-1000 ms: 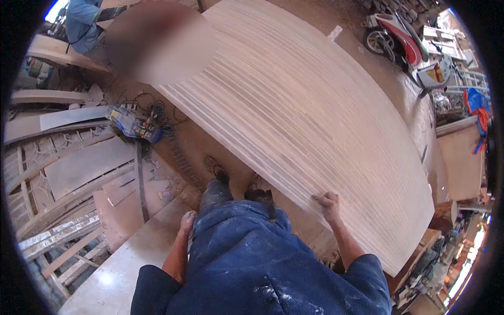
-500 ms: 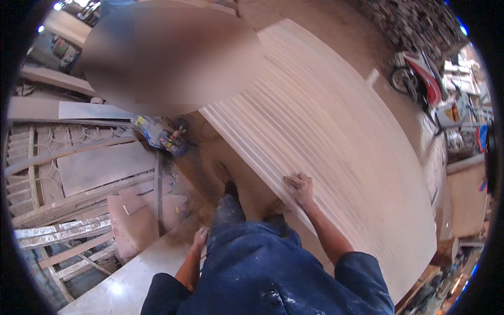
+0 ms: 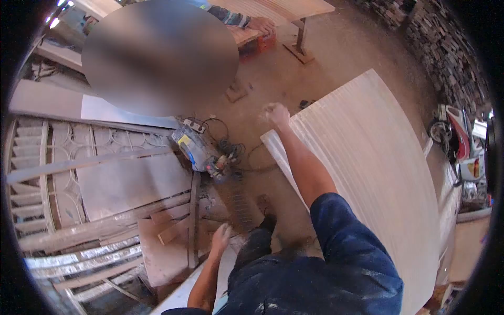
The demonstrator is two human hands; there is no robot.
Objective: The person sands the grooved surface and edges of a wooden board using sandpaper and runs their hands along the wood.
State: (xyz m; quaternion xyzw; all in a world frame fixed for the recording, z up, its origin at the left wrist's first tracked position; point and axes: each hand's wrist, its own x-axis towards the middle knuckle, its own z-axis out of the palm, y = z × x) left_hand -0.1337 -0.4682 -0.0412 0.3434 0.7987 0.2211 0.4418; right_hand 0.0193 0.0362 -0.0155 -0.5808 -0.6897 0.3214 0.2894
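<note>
My right hand (image 3: 276, 115) reaches forward over the floor, just past the near corner of a large pale panel with fine parallel stripes (image 3: 362, 163). Its fingers are somewhat blurred but look loosely apart, and I see nothing in them. My left hand (image 3: 221, 237) hangs low beside my leg with nothing visible in it, fingers loosely extended. Ahead of it, a dusty power tool with a blue and yellow body (image 3: 195, 149) sits by a power strip (image 3: 194, 125) and coiled cable.
Another person's hand (image 3: 261, 24) rests on a wooden board at the far side. Metal grilles (image 3: 63, 173) and planks fill the left. A red motorcycle (image 3: 455, 134) and stacked wood pieces (image 3: 436, 47) stand at the right. Cable lies across the dusty floor (image 3: 336, 52).
My right hand has left the panel's edge and stretched forward. The view has shifted, bringing the panel's end, the far board and the other person's hand into sight. My left hand stays low.
</note>
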